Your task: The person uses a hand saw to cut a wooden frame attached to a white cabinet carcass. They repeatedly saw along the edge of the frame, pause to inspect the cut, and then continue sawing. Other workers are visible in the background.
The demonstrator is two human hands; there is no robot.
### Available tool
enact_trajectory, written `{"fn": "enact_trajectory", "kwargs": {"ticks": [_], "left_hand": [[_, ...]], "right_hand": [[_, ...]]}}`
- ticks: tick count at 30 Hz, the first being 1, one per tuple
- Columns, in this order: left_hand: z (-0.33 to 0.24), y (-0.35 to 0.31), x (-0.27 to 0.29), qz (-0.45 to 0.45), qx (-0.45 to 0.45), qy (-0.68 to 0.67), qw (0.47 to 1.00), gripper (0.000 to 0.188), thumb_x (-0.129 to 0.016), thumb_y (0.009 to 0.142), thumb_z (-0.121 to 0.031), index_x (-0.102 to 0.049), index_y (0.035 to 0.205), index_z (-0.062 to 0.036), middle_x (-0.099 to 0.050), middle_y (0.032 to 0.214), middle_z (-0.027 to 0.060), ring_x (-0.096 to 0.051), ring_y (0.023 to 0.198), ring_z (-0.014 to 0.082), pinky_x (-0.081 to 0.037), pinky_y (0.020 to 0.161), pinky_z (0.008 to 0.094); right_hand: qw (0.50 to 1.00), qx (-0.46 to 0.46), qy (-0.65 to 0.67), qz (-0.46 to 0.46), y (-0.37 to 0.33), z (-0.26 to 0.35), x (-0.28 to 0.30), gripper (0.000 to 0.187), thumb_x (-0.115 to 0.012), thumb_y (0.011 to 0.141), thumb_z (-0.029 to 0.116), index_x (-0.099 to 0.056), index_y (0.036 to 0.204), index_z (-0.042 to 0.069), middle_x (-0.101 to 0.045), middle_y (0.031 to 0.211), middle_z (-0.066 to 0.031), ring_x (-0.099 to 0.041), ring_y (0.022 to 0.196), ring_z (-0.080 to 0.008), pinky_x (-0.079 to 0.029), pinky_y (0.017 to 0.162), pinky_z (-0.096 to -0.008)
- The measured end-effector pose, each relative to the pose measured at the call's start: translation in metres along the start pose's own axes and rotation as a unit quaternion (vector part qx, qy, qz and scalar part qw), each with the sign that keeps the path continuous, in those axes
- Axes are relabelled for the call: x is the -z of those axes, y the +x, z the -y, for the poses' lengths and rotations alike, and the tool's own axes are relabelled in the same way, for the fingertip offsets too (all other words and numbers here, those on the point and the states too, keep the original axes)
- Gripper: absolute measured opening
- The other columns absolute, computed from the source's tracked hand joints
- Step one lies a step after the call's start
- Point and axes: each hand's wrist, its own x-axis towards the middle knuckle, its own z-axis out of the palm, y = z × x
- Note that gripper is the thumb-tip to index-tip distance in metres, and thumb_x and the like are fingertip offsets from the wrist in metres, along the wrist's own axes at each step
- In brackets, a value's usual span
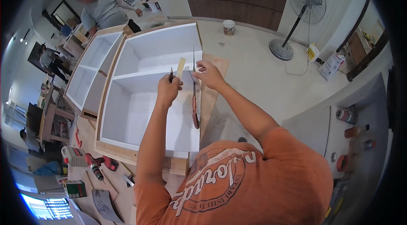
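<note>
My left hand (168,90) is closed over the white-lined wooden cabinet box (148,81). A dark pencil (171,75) points up out of its fingers. A short pale-yellow strip (181,65) also stands up by its fingertips; what it is made of I cannot tell. My right hand (210,75) hovers at the box's right edge, its fingers bent and apart. Close to those fingertips runs the thin dark blade of a tool with an orange-and-black handle (195,112), seen nearly edge-on along the cabinet's right side. Whether my right fingers touch the blade is unclear.
Another white-lined box (91,66) stands to the left, a person (101,9) behind it. A red drill (96,165) and a white jug (74,156) lie at lower left. Beyond are a tub (229,27) and a pedestal fan (282,49). Shelves with cans line the right.
</note>
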Motion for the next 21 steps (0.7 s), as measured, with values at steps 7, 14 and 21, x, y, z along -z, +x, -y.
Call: {"fn": "enact_trajectory", "kwargs": {"ticks": [7,14,21], "left_hand": [[0.023,0.039,-0.038,-0.010,-0.004,-0.021,1.000,0.024,-0.062,0.097,-0.016,-0.064,0.096,0.0073,-0.070,0.083,0.0116,-0.063,0.066,0.0160,-0.052,0.061,0.0318],[0.011,0.041,-0.037,-0.015,0.055,-0.031,0.998,0.023,-0.067,0.095,-0.016,-0.068,0.090,0.0058,-0.069,0.080,0.0102,-0.061,0.064,0.0156,-0.050,0.060,0.0302],[0.007,0.050,-0.043,-0.042,0.070,0.004,0.997,0.021,-0.068,0.093,-0.018,-0.067,0.089,0.0025,-0.068,0.076,0.0079,-0.055,0.061,0.0115,-0.041,0.051,0.0267]], "right_hand": [[0.992,-0.052,-0.046,0.107,0.019,-0.003,-0.017,0.032,-0.076,0.083,0.023,-0.071,0.108,0.004,-0.070,0.086,-0.0145,-0.067,0.080,-0.0283,-0.053,0.074,-0.0395],[0.990,-0.022,-0.070,0.117,0.024,-0.006,-0.013,0.028,-0.073,0.084,0.024,-0.070,0.104,0.004,-0.071,0.085,-0.0156,-0.069,0.082,-0.0334,-0.053,0.075,-0.0435],[0.987,-0.031,-0.070,0.139,0.026,-0.005,-0.009,0.026,-0.072,0.084,0.024,-0.067,0.098,0.002,-0.071,0.089,-0.0176,-0.068,0.087,-0.0367,-0.053,0.078,-0.0450]]}}
